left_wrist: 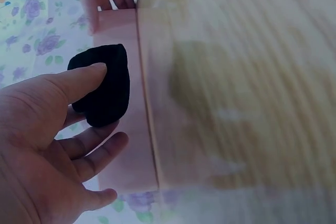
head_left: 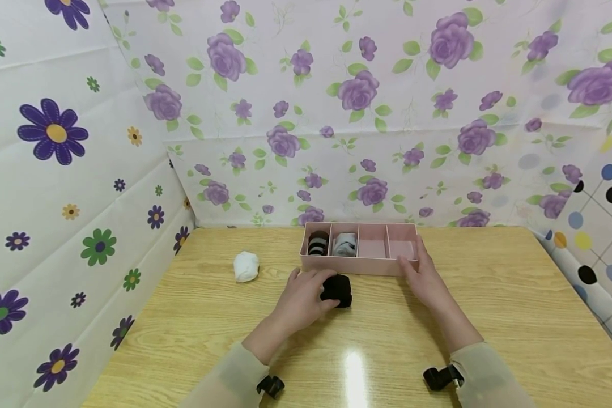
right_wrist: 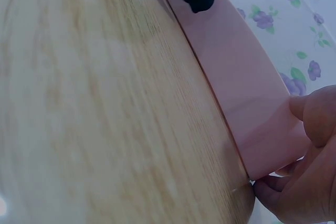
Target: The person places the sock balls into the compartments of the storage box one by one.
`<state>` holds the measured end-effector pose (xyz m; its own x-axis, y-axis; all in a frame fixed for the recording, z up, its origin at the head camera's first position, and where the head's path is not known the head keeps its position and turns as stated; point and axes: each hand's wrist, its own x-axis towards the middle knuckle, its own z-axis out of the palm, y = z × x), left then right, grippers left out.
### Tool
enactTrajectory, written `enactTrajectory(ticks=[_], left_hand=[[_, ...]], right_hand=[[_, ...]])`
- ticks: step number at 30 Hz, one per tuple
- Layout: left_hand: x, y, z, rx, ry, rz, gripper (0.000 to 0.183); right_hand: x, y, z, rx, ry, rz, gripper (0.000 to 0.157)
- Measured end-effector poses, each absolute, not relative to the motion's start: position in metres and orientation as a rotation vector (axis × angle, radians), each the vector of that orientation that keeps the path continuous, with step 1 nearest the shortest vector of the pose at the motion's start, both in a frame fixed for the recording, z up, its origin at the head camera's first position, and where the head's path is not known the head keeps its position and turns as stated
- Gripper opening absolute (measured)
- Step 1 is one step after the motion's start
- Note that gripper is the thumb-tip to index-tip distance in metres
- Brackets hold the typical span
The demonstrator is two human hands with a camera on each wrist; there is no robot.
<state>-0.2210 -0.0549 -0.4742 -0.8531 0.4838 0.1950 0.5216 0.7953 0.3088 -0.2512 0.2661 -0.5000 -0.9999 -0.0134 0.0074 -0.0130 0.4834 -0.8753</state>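
Note:
My left hand pinches a balled-up black sock between thumb and fingers, just in front of a pink divided box. In the left wrist view the thumb presses one face of the black sock, and the lower fingers are spread. At the box's right end, my right hand grips the corner, its thumb at the front rim and fingers along the end wall. A striped rolled sock sits in the leftmost compartment, and a grey one fills the compartment beside it. The two right compartments hold nothing.
To the left of the box, a balled white sock lies on the wooden table. A flower-printed wall covering rises right behind the box. Another patterned sheet borders the table's left side.

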Motion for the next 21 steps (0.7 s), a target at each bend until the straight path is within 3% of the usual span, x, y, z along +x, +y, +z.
enactTrajectory(ticks=[21], left_hand=[[-0.225,-0.045,-0.426,-0.835,-2.707,-0.709,0.066]], right_hand=[[-0.252,0.267,-0.502,-0.065,2.720,-1.615,0.090]])
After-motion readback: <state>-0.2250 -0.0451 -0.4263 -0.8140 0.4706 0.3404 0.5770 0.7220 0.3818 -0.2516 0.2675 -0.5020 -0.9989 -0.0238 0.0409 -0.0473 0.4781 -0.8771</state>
